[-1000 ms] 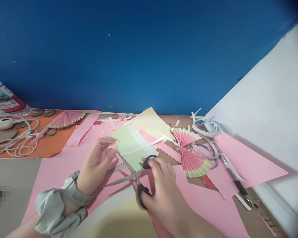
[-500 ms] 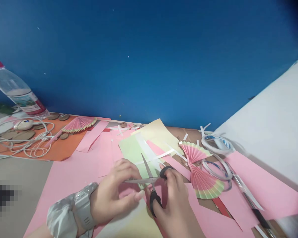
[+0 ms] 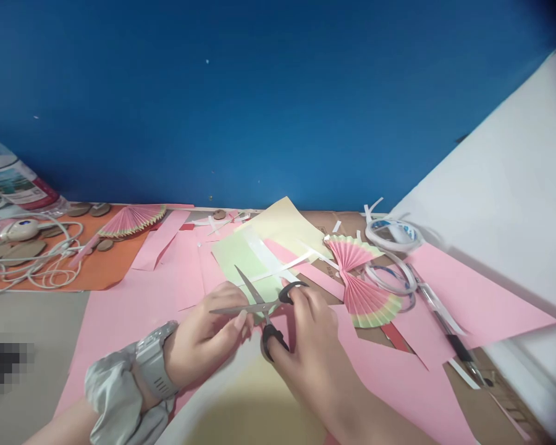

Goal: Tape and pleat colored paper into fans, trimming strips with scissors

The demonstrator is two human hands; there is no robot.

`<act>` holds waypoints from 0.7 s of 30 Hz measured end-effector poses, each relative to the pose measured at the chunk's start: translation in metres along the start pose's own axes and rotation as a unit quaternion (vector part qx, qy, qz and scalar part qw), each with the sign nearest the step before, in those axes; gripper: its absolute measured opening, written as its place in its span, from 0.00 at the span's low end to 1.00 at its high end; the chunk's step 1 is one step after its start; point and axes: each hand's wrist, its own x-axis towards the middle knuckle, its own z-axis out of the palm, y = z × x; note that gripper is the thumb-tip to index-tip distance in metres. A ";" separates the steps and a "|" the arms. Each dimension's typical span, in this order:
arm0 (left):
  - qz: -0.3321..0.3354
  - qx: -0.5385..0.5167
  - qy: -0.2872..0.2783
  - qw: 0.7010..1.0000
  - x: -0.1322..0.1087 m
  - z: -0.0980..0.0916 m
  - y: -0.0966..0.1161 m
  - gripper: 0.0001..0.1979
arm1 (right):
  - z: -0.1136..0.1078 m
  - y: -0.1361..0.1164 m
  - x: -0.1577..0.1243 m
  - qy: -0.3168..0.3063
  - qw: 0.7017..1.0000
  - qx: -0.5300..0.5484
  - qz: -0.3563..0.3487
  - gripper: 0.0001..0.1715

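Note:
My right hand (image 3: 312,346) has its fingers through the black handles of the scissors (image 3: 262,308). The blades stand apart and point left, over my left hand (image 3: 213,327). My left hand is closed, thumb against fingers, at the lower blade; whatever it pinches is too small or hidden to make out. Below both hands lies a pale yellow and white sheet (image 3: 245,395). Behind them is a light green sheet (image 3: 234,256) with white strips across it, overlapping a pale yellow sheet (image 3: 290,216). A pink pleated paper piece with green edges (image 3: 366,296) lies to the right.
Pink paper (image 3: 120,327) covers much of the table. At the left are a folded fan (image 3: 134,221), white cables (image 3: 50,259), orange paper (image 3: 106,266) and a plastic bottle (image 3: 23,185). Tape rolls (image 3: 391,235) and a pen (image 3: 458,349) lie at the right, before a blue wall (image 3: 269,105).
The view has shifted, so the table items sit higher and farther left. My left thumb has moved up to the lower blade and closed against the fingers. The scissors remain in my right hand.

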 end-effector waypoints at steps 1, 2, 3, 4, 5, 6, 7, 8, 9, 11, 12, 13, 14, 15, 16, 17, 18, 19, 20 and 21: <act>-0.001 -0.002 -0.002 1.000 0.000 0.000 0.000 0.14 | 0.000 0.000 0.000 0.001 1.000 0.002 0.001 0.20; -0.003 -0.003 -0.003 1.000 -0.001 -0.001 0.000 0.13 | 0.000 0.000 0.000 0.001 1.000 0.003 0.003 0.20; -0.005 -0.006 -0.005 1.000 -0.001 -0.001 0.000 0.12 | 0.000 0.000 0.000 0.002 1.000 0.004 0.005 0.19; -0.006 -0.008 -0.006 1.000 -0.002 -0.002 0.000 0.12 | -0.001 0.000 -0.001 0.002 1.000 0.005 0.007 0.19; -0.007 -0.010 -0.007 1.000 -0.002 -0.002 0.001 0.11 | -0.001 -0.001 -0.001 0.001 1.000 0.007 0.009 0.19; -0.006 -0.011 -0.008 1.000 -0.002 -0.002 0.001 0.11 | -0.001 -0.001 -0.001 -0.001 1.000 0.008 0.010 0.19; -0.005 -0.012 -0.008 1.000 -0.003 -0.002 0.001 0.11 | -0.002 -0.001 -0.001 -0.003 1.000 0.010 0.011 0.19; -0.005 -0.012 -0.007 1.000 -0.003 -0.002 0.001 0.10 | -0.002 -0.001 -0.001 -0.005 1.000 0.014 0.013 0.19; -0.006 -0.011 -0.006 1.000 -0.003 -0.002 0.000 0.09 | -0.003 -0.001 -0.001 -0.008 1.000 0.020 0.017 0.19; -0.013 -0.007 0.002 1.000 -0.003 -0.001 -0.001 0.07 | -0.004 -0.001 0.000 -0.009 0.999 0.039 0.031 0.19; -0.019 -0.003 0.007 1.000 -0.004 -0.001 -0.001 0.06 | -0.005 0.000 0.001 -0.006 0.998 0.050 0.038 0.19; -0.024 0.000 0.012 1.000 -0.003 -0.001 -0.001 0.05 | -0.005 0.000 0.002 0.000 0.997 0.061 0.043 0.20; -0.029 0.004 0.014 0.999 -0.003 0.000 -0.001 0.04 | -0.006 0.001 0.003 0.005 0.997 0.069 0.044 0.21; -0.032 0.007 0.015 0.999 -0.002 0.000 0.000 0.04 | -0.006 0.002 0.004 0.009 0.996 0.074 0.043 0.21; -0.033 0.010 0.013 0.999 -0.002 0.000 0.000 0.04 | -0.006 0.002 0.004 0.012 0.996 0.077 0.041 0.22; -0.033 0.011 0.010 0.999 0.000 0.000 0.002 0.05 | -0.006 0.003 0.005 0.013 0.996 0.079 0.040 0.22; -0.032 0.012 0.007 0.999 0.001 -0.001 0.003 0.06 | -0.006 0.003 0.005 0.013 0.996 0.080 0.039 0.22; -0.032 0.012 0.004 0.999 0.002 -0.001 0.004 0.07 | -0.006 0.003 0.005 0.012 0.996 0.081 0.039 0.22; -0.033 0.011 0.001 0.999 0.002 -0.001 0.005 0.08 | -0.006 0.003 0.004 0.012 0.996 0.081 0.039 0.22; -0.035 0.010 0.000 0.999 0.003 -0.002 0.006 0.08 | -0.006 0.003 0.004 0.013 0.996 0.082 0.038 0.22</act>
